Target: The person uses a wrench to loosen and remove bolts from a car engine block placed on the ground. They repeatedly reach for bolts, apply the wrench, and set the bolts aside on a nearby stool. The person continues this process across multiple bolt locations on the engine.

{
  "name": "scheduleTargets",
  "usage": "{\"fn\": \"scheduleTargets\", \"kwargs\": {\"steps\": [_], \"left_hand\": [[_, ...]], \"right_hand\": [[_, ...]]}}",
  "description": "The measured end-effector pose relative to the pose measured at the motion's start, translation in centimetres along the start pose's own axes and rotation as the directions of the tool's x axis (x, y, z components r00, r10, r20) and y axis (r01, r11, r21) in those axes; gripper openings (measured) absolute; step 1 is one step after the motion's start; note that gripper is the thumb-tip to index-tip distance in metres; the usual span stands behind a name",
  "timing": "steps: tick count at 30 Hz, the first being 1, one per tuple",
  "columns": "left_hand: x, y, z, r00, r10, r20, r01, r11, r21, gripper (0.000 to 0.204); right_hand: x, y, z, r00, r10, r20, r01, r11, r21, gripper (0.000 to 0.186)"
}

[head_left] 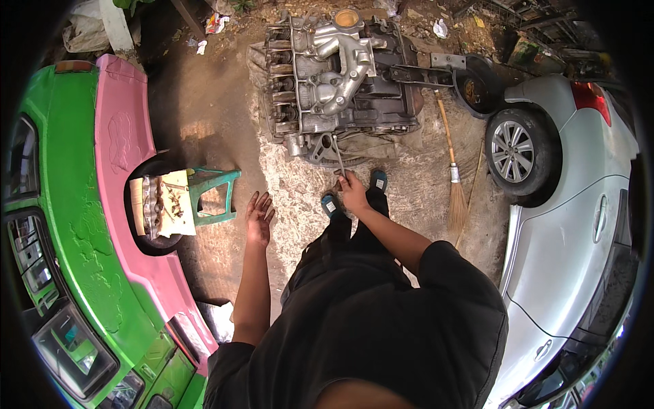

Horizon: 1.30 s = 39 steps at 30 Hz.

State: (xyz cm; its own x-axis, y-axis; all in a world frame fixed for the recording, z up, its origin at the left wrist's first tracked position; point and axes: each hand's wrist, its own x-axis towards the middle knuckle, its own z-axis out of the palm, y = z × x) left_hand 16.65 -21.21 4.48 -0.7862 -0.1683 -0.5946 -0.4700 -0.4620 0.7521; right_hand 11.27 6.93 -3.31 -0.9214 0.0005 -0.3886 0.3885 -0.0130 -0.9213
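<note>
Down on the bare concrete ground (293, 198), between two parked cars, sits a big grey metal engine block (340, 75) lying on its side on a scrap of cloth, and that is where the action is. The right hand (353, 191) is closed tight around the lower end of a long slim steel wrench (338, 155), whose far end reaches up to a fitting at the near edge of the engine; gripping it at the very tail looks like a bid for the most leverage. The right arm is stretched well forward, and the person stands close, blue sandals (331, 204) planted just short of the block. The left hand (259, 217) hangs free, palm up, fingers spread and loose, holding nothing and touching nothing; held out to the side like that, it seems to be there for balance. Off to the left, a small green plastic stool (216, 196) stands just beside a flat piece of cardboard carrying small metal parts (161, 203), propped over a dark tyre, a sensible spot to keep loose pieces off the dirt and near at hand. Beyond that runs the green and pink car body (102, 204). On the right, a straw broom with a wooden handle (452, 163) lies on the ground near the wheel of a silver car (579, 204).
</note>
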Motion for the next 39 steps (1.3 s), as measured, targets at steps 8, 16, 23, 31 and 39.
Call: {"fn": "scheduleTargets", "kwargs": {"steps": [8,16,23,31,39], "left_hand": [[5.3,-2.6,11.3,0.929,-0.195,0.314,0.151,0.976,0.159,0.058],[9.7,-5.2,19.9,0.924,-0.248,0.292,0.293,0.948,-0.122,0.053],[10.7,-6.0,20.5,0.97,-0.223,0.091,0.241,0.89,-0.387,0.025],[9.8,-6.3,21.4,0.973,-0.195,0.122,0.23,0.831,-0.506,0.04],[8.7,-5.2,22.4,0.972,-0.2,0.124,0.236,0.829,-0.508,0.046]], "right_hand": [[-0.5,-11.6,-13.5,0.974,-0.132,0.185,0.227,0.492,-0.841,0.028],[3.0,-17.8,-9.3,0.952,-0.016,0.306,0.298,0.286,-0.911,0.028],[5.1,-19.2,-8.5,0.945,0.014,0.328,0.311,0.284,-0.907,0.028],[5.9,-21.1,-9.7,0.907,-0.012,0.422,0.408,0.277,-0.87,0.027],[5.8,-22.2,-8.4,0.904,0.012,0.427,0.404,0.3,-0.864,0.026]]}}
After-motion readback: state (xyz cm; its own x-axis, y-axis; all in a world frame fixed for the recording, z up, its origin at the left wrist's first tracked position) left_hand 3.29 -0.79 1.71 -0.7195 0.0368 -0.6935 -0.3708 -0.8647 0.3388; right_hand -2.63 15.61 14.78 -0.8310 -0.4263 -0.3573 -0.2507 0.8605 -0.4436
